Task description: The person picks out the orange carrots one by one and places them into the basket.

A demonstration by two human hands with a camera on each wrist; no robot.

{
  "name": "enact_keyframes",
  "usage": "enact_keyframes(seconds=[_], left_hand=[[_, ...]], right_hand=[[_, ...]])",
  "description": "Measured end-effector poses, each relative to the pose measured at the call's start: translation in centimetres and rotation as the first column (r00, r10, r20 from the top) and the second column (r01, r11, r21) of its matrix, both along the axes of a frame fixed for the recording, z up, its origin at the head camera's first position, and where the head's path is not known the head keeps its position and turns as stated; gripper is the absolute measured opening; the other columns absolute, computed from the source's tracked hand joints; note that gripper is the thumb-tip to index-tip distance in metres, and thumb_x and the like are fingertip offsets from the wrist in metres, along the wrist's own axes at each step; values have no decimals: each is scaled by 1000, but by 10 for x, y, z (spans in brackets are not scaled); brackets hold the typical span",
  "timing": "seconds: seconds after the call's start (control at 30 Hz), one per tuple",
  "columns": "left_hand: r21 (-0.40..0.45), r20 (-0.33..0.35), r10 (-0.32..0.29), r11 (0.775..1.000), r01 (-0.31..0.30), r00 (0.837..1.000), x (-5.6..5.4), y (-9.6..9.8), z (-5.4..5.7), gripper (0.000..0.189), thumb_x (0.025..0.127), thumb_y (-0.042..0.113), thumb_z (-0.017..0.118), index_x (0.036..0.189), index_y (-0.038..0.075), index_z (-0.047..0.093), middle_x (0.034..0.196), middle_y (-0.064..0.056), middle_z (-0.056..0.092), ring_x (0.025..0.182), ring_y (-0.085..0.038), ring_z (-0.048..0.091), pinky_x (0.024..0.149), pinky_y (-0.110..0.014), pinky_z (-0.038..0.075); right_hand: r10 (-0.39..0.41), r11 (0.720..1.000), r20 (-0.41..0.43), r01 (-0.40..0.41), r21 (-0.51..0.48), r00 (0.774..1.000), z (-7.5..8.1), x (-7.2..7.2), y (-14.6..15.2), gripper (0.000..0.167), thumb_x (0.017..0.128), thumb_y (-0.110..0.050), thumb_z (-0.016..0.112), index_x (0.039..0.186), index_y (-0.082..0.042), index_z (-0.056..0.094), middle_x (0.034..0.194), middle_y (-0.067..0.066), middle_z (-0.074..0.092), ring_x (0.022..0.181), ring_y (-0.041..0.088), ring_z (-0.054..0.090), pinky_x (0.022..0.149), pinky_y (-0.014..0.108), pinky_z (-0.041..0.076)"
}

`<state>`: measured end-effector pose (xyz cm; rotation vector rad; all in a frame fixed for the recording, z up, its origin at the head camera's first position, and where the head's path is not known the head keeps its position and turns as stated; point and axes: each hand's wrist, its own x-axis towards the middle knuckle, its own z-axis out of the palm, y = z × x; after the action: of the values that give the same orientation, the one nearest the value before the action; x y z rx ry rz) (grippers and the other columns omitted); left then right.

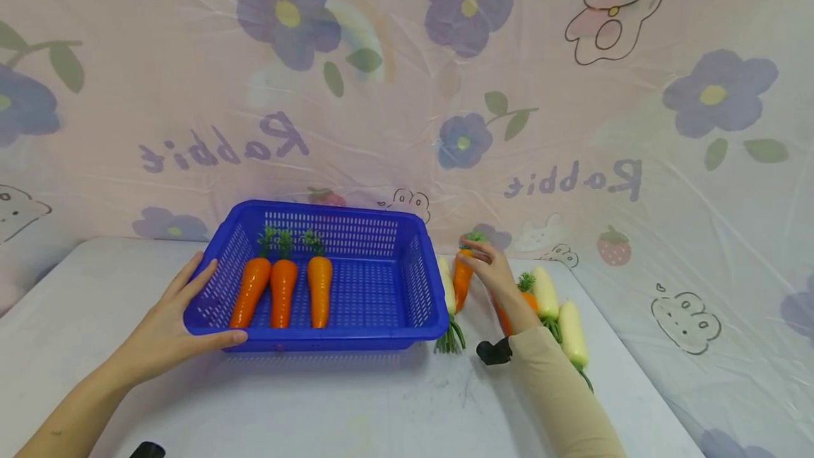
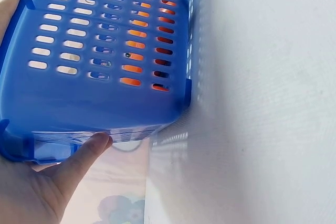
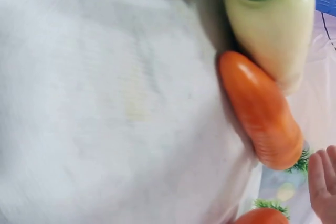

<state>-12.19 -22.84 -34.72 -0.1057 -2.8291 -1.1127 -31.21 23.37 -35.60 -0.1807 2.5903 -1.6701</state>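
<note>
A blue plastic basket stands on the table with three orange carrots lying side by side in its left half. My left hand grips the basket's left end, its thumb along the front rim; the left wrist view shows the thumb against the perforated wall. Right of the basket, a loose carrot lies against a white radish. My right hand is at that carrot's leafy top, its fingers extended beside the green leaves and overlapping them in the head view.
Two more white radishes lie on the table's right side. Another carrot is partly hidden behind my right forearm. A printed curtain with flowers and rabbits hangs behind the white table.
</note>
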Motion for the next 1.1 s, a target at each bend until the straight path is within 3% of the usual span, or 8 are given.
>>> enact_keyframes(seconds=[0.4, 0.6, 0.87, 1.1], left_hand=[[12, -10, -4, 1000, 4, 1000, 1, 2, -2, 111, 75, 39, 79, 155, 12, 8, 161, -14, -10, 138, -59, 5, 91, -83, 20], [33, -31, -7, 999, 8, 999, 4, 0, -3, 112, 74, 38, 80, 155, 12, 8, 162, -12, -11, 139, -58, 3, 92, -83, 18], [35, -27, -6, 999, 7, 1000, 3, 1, -2, 111, 75, 39, 80, 156, 15, 7, 162, -11, -11, 139, -58, 3, 90, -84, 18], [23, -22, -1, 1000, 2, 1000, 2, -2, -2, 112, 75, 40, 80, 156, 15, 7, 162, -11, -12, 139, -59, 3, 90, -84, 19]], right_hand=[[-18, 991, 45, 12, 133, 999, -24, -6, 4, 57, 92, -21, 63, 144, -12, 44, 155, 18, 29, 140, 43, 29, 115, 56, 26], [-4, 989, 58, -5, 147, 998, -30, -8, 5, 56, 92, -17, 62, 144, -9, 43, 155, 21, 26, 138, 48, 29, 110, 57, 34], [14, 977, 45, -24, 213, 999, -34, -11, 7, 53, 91, -14, 64, 141, -7, 48, 150, 23, 34, 134, 45, 38, 105, 53, 43], [7, 963, 55, -22, 268, 998, -30, -10, 5, 51, 90, -13, 63, 139, -6, 50, 146, 26, 38, 124, 45, 49, 89, 44, 54]])
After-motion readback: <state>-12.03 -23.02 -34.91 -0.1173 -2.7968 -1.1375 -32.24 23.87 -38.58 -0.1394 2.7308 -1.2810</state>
